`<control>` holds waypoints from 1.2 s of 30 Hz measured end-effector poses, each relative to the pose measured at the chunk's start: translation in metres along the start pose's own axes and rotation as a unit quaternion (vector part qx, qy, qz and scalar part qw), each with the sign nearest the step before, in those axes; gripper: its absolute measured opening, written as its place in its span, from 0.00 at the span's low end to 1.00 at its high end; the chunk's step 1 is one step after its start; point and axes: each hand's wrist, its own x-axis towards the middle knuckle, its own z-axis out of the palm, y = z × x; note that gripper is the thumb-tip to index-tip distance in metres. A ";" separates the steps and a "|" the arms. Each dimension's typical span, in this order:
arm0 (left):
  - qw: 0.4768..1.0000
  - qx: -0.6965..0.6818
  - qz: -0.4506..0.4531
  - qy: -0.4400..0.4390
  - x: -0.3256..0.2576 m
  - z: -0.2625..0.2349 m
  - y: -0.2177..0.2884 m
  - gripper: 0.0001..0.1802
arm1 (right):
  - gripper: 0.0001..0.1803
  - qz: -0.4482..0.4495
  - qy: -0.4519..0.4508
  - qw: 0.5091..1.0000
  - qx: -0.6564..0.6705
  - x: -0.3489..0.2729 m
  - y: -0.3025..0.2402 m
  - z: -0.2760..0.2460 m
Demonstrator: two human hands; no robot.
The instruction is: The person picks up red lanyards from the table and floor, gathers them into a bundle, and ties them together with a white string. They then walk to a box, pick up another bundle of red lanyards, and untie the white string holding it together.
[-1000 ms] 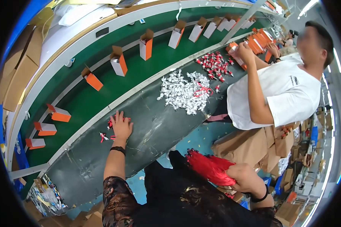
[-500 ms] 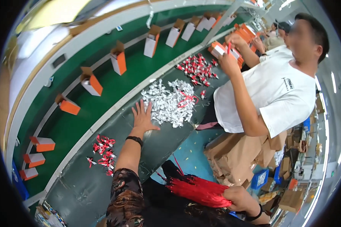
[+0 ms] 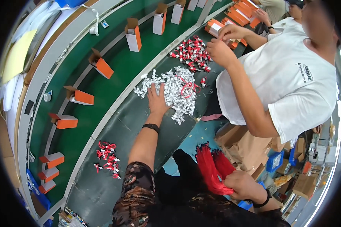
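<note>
My left hand point(image 3: 157, 101) lies at the near-left edge of a large heap of small white looped cables point(image 3: 180, 92), fingers spread and fingertips on the pieces. A red loop point(image 3: 189, 89) rests on top of that heap. In my right hand point(image 3: 243, 185) is a thick bundle of red cords point(image 3: 208, 168), gripped at one end, with dark tips at the other end, held over my lap. A smaller group of white pieces with red cords point(image 3: 108, 156) lies on the dark bench left of my left forearm. Beyond the white heap sits another red-and-white pile point(image 3: 192, 52).
A green conveyor point(image 3: 119, 66) runs along the bench's far side, carrying several open orange-and-white boxes point(image 3: 102, 68). At right stands a co-worker in a white shirt point(image 3: 276, 81), both hands raised over the bench. A brown carton point(image 3: 250, 142) and blue bins point(image 3: 274, 161) are on the floor.
My left hand has moved farther onto the white heap. The red bundle in my right hand has swung from lying sideways to pointing up and away. My view has shifted.
</note>
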 end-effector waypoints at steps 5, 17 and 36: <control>0.997 -0.064 -0.007 0.041 0.001 0.005 -0.019 0.69 | 0.10 -0.033 -0.012 0.999 -0.030 0.012 -0.005 -0.011; 0.623 -0.657 0.243 -0.349 -0.139 -0.214 0.094 0.54 | 0.10 0.020 0.058 0.987 0.150 0.069 -0.039 -0.026; 0.802 -0.550 0.030 -0.233 -0.240 -0.292 0.067 0.12 | 0.09 -0.002 0.071 0.997 0.018 0.085 -0.108 -0.008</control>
